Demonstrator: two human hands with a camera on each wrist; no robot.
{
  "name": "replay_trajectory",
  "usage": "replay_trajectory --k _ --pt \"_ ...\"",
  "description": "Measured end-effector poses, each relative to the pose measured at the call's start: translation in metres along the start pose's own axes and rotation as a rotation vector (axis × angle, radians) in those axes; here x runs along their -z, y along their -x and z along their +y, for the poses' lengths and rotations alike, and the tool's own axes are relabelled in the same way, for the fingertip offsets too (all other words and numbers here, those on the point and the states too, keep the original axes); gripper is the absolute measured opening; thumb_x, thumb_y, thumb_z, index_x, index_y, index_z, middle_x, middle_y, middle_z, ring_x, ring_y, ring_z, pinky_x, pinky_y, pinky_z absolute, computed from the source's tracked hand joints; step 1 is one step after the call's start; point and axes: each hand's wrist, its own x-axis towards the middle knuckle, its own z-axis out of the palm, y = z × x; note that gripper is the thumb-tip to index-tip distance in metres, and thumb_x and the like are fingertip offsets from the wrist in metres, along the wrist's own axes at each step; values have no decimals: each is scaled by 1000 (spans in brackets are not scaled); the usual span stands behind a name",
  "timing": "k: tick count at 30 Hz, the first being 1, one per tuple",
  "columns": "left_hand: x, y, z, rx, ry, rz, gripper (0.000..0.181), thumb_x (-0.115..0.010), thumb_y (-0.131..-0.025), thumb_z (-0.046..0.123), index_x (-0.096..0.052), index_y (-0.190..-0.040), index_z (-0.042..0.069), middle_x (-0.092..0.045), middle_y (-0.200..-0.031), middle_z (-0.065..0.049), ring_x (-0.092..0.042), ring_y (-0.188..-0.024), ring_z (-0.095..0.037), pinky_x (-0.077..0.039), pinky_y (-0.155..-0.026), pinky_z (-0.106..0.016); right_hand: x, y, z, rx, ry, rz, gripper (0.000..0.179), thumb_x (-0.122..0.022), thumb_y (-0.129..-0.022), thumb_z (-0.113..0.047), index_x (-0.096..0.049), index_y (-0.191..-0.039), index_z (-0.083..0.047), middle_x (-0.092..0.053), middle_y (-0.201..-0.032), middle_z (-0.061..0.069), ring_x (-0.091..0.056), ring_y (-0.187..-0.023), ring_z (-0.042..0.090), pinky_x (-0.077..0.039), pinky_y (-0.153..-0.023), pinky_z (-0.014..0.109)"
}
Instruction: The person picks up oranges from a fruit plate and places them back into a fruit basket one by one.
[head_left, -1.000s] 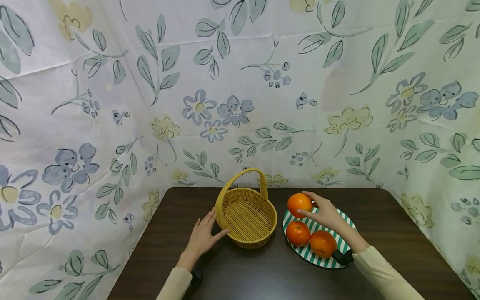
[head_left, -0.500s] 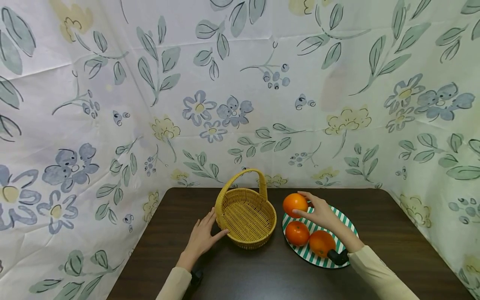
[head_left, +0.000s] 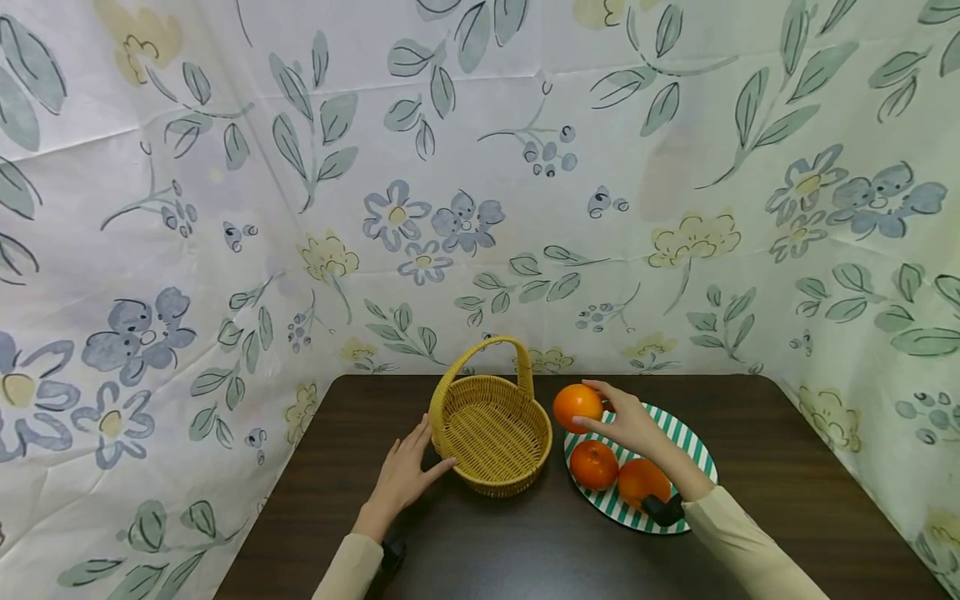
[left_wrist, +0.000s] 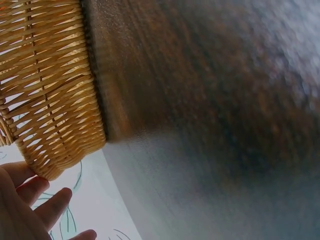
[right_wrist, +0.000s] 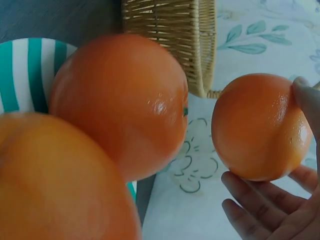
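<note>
An orange (head_left: 577, 407) is gripped between the thumb and fingers of my right hand (head_left: 626, 423), above the plate's far left edge. In the right wrist view the orange (right_wrist: 260, 127) hangs apart from the other fruit. My left hand (head_left: 405, 471) rests against the left side of a yellow wicker basket (head_left: 498, 429), fingers spread and straight. The left wrist view shows its fingertips touching the basket's woven wall (left_wrist: 50, 90). The basket stands upright with a tall arched handle, and its inside holds nothing.
Two more oranges, a redder one (head_left: 594, 464) and another (head_left: 642, 482), lie on a green-and-white striped plate (head_left: 693, 450) right of the basket. The dark wooden table (head_left: 525, 550) backs onto a floral cloth (head_left: 480, 208).
My right hand has carried its orange left, off the plate's middle toward the basket. My left hand and the basket have stayed put.
</note>
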Motion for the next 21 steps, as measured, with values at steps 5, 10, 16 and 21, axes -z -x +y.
replay_trajectory --k 5,10,16,21 --pt "0 1 0 4 8 -4 92 -44 -79 75 -22 -148 19 -24 -153 -4 -32 -136 -27 -21 -109 -57 -5 -2 -4 -1 -18 -6 73 -65 -78 -55 -44 -136 -15 -57 -125 13 -61 -103 27 -51 -85 45" --pt "0 0 0 4 10 -4 92 -44 -79 75 -21 -148 19 -24 -153 -5 -32 -136 -27 -21 -109 -57 -10 -4 -8 3 -17 -9 73 -65 -78 -56 -44 -136 -15 -59 -122 12 -62 -102 25 -51 -85 45" --pt "1 1 1 10 11 -8 92 -44 -79 74 -20 -149 20 -23 -153 -4 -32 -136 -26 -21 -109 -57 -14 -7 -9 12 -10 -10 73 -64 -78 -57 -45 -135 -15 -58 -122 11 -62 -102 25 -52 -85 42" --pt "2 1 2 16 23 -17 92 -44 -79 74 -21 -149 20 -22 -154 -4 -32 -136 -27 -20 -109 -57 -15 -9 -11 24 -33 -10 73 -66 -78 -54 -45 -136 -14 -57 -125 13 -62 -104 27 -51 -86 44"
